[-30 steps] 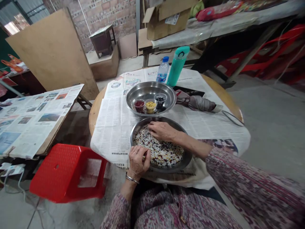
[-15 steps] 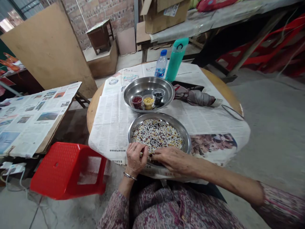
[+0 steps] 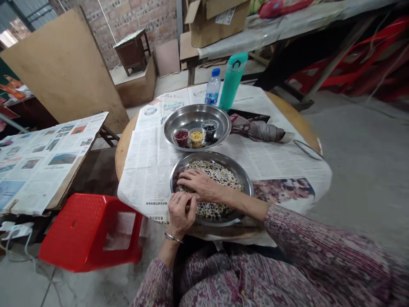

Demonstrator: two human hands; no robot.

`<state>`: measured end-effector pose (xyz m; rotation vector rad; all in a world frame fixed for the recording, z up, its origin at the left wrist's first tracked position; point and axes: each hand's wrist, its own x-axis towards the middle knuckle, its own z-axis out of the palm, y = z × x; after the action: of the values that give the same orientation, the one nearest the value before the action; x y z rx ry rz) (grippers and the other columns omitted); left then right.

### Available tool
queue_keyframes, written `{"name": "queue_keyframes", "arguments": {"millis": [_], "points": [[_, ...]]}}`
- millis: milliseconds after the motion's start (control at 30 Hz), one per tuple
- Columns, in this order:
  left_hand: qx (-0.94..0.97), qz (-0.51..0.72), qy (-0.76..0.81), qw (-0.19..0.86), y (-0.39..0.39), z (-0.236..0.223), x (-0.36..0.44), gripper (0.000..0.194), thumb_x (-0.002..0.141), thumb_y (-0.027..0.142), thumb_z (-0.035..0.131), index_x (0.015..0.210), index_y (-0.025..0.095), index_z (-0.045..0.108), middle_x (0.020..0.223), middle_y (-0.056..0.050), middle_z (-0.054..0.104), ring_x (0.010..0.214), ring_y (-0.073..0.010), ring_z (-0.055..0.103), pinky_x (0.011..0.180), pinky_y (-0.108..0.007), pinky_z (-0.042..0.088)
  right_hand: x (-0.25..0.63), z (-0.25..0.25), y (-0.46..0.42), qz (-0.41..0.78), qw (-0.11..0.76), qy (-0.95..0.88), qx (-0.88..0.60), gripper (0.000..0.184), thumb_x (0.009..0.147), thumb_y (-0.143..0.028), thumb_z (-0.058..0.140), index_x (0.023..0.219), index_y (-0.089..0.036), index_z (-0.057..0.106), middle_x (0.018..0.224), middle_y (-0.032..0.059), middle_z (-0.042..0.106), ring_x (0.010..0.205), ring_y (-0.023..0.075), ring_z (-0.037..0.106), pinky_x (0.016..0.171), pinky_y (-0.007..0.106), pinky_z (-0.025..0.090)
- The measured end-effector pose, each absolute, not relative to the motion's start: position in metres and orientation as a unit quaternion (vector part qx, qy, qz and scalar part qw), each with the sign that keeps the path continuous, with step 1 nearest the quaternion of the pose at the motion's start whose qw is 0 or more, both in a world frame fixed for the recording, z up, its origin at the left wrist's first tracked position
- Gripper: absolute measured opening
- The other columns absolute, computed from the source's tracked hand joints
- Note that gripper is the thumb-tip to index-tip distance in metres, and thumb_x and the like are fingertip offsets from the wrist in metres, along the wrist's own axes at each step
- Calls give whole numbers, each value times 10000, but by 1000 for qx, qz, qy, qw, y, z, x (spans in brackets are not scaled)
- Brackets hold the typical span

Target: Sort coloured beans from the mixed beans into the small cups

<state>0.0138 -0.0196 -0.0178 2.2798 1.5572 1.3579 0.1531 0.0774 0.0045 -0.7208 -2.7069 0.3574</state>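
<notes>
The near steel basin point(image 3: 248, 181) holds a spread of mixed grains and beans point(image 3: 220, 172), white, yellow, dark red and black. My right hand point(image 3: 200, 184) lies over the left part of the mix, palm down, fingers stretched out. At the basin's near left rim, my left hand point(image 3: 180, 213) is closed with its fingers curled; whatever it holds is hidden. Behind stands a second steel basin point(image 3: 179, 115) with three clear cups, one of red beans point(image 3: 181, 137), one of yellow beans point(image 3: 196, 137) and one of black beans point(image 3: 209, 131).
A water bottle point(image 3: 213, 87) and a teal bottle point(image 3: 234, 81) stand behind the far basin. A folded grey umbrella point(image 3: 263, 130) lies to its right on the newspaper point(image 3: 140, 170). A red stool point(image 3: 76, 230) is at the left.
My right hand has moved left and forward across the near basin, from the near rim to the left part of the mix, its fingers now stretched. My left hand stays at the rim.
</notes>
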Motion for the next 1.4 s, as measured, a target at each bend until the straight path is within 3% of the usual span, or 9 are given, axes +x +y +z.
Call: {"name": "queue_keyframes", "arguments": {"millis": [133,233,400,533,800,900,1100,1233,1400], "points": [[744,430,511,27,-20,-20,13,138,945,198,523,827,187,594,735,-30,632,729,-163,586,721,-316,426,174,9,70,135,145,-965,-170,187,851,-288,630,999,-188,683,1142,94,637,1125,257,505,985,457,383],[749,424,508,32,-19,-20,13,135,945,201,528,826,186,591,723,-25,625,719,-159,576,714,-315,411,198,14,81,107,162,-950,-243,165,914,-256,534,889,-182,680,1113,102,641,1109,253,520,982,450,409],[750,426,505,30,-19,-18,13,146,945,200,532,809,185,583,705,-18,606,703,-152,560,708,-309,400,223,21,98,71,82,-871,-478,257,924,-171,425,1070,-127,631,1082,166,642,1020,266,601,851,385,487],[749,420,512,27,-20,-18,13,145,944,205,529,814,186,590,712,-19,612,709,-154,564,722,-311,408,233,16,77,72,2,-841,-536,267,948,-296,429,1084,-128,586,966,159,666,833,258,647,720,359,490],[749,417,514,25,-19,-18,13,161,949,213,527,803,188,591,713,-20,614,713,-154,560,725,-312,403,218,6,53,266,165,-841,-441,158,810,-181,522,931,-196,622,857,36,679,780,176,611,753,299,479],[751,418,510,28,-19,-17,14,158,949,210,527,807,186,590,713,-20,611,708,-153,555,711,-309,400,219,18,56,272,199,-837,-432,202,817,-184,516,966,-196,652,959,58,684,837,179,616,798,311,475],[751,423,506,33,-20,-16,14,157,950,210,525,807,183,586,704,-17,605,703,-151,549,712,-308,395,251,32,37,297,9,-897,-328,205,763,-97,522,720,-230,671,737,24,666,716,167,598,702,285,445],[748,424,509,33,-20,-18,14,147,947,207,533,811,186,586,708,-14,606,707,-150,552,717,-302,397,238,24,32,256,18,-922,-289,327,769,-36,488,891,-248,705,866,32,693,842,176,619,776,289,465],[748,428,506,24,-19,-18,14,140,943,198,542,812,184,585,714,-12,601,709,-148,560,724,-297,399,201,18,68,149,116,-923,-335,453,821,-21,449,1193,-197,638,1214,99,639,1109,238,549,930,382,466]]}}
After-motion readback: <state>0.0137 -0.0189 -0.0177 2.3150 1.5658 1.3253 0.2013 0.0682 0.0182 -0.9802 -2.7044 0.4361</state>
